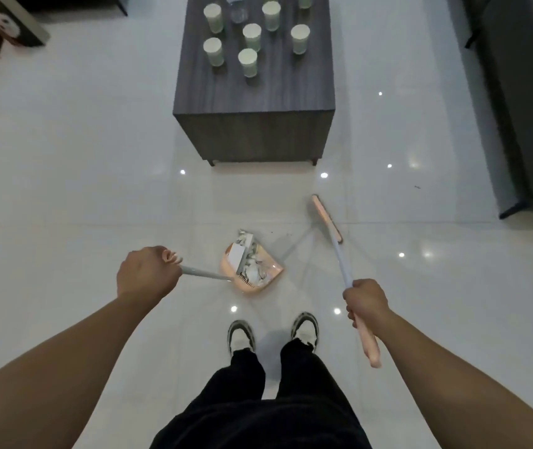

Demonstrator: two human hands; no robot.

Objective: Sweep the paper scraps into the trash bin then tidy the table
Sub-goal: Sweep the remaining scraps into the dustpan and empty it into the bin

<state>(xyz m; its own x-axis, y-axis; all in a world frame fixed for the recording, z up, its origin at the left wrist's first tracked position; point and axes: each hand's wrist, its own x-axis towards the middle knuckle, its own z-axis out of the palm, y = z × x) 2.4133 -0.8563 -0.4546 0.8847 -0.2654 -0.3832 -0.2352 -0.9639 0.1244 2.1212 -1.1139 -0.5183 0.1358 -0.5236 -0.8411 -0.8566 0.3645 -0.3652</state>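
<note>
A pink dustpan [270,280] rests on the white floor just ahead of my feet, filled with white paper scraps [252,268]. My left hand [147,273] is shut on the dustpan's grey handle [205,274], which runs right to the pan. My right hand [367,301] grips the broom's handle [343,264]; its pink end sticks out below my fist. The pink broom head [326,218] lies on the floor to the right of and beyond the dustpan, apart from it. The dark wooden table [255,92] stands further ahead with several paper cups [247,61] upright on it.
A clear plastic bottle [238,9] stands among the cups at the table's far end. A grey sofa [524,102] runs along the right side. A framed picture [9,22] leans at the far left. My shoes [242,335] are just behind the dustpan. Glossy tiles surround the table.
</note>
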